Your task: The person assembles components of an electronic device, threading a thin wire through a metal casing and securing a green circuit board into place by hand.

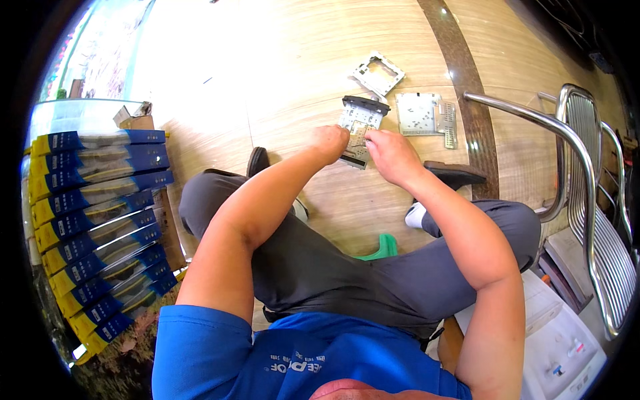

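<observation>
Between my knees, on or just above the floor, is a metal device chassis with a black end piece on its far side and a dark strip at its near end. My left hand has its fingers curled in at the chassis's left edge and grips it. On the right side, my right hand is closed, with thumb and forefinger pinched together over the chassis. Whether a small tool or part sits in that pinch is hidden. Just beyond lies a silvery metal frame with a large opening. A flat perforated metal cover rests to the right.
Packs in blue and yellow are stacked at the left. A chrome chair stands at the right, its tubes reaching toward the metal parts. Lower right holds a white plastic tray with small items. Something green shows under my legs.
</observation>
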Demonstrator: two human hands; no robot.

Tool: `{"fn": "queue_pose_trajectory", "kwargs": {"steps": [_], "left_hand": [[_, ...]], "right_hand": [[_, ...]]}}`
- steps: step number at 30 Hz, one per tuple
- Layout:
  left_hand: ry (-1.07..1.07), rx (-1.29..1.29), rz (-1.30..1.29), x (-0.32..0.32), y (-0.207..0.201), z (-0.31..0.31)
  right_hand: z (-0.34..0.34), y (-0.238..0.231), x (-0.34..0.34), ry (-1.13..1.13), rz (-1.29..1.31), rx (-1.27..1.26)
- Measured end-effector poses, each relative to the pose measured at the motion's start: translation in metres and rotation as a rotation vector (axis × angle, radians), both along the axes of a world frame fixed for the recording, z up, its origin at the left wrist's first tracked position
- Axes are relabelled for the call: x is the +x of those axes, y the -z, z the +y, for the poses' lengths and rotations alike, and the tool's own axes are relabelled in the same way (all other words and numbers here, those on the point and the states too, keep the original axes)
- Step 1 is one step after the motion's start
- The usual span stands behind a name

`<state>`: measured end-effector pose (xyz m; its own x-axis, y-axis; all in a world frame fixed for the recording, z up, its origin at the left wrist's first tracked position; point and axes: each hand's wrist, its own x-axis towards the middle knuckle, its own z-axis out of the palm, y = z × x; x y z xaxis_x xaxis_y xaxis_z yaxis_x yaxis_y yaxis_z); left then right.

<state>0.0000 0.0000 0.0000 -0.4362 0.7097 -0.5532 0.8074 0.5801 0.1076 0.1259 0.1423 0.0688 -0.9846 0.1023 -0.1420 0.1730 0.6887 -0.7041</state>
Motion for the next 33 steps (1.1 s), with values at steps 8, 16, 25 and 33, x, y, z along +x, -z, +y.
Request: {"fn": "queue_pose_trajectory", "kwargs": {"steps": [8, 16, 25, 33], "left_hand": [[-0.030, 0.088, -0.027, -0.005, -0.007, -0.003], [-0.354, 0.527, -0.226, -0.005, -0.018, 0.003], [-0.626, 0.740, -0.574, 0.002, -0.078, 0.018], [-0.767, 0.952, -0.773, -0.011, -0.136, 0.013]], "right_hand": [[0.001, 0.012, 0.001, 0.022, 0.089, 0.091], [0.001, 0.013, -0.005, -0.034, -0.006, 0.230], [0.008, 0.026, -0.009, -0.121, -0.309, 0.312], [0.005, -0.015, -0.028, -0.068, -0.290, 0.237]]}}
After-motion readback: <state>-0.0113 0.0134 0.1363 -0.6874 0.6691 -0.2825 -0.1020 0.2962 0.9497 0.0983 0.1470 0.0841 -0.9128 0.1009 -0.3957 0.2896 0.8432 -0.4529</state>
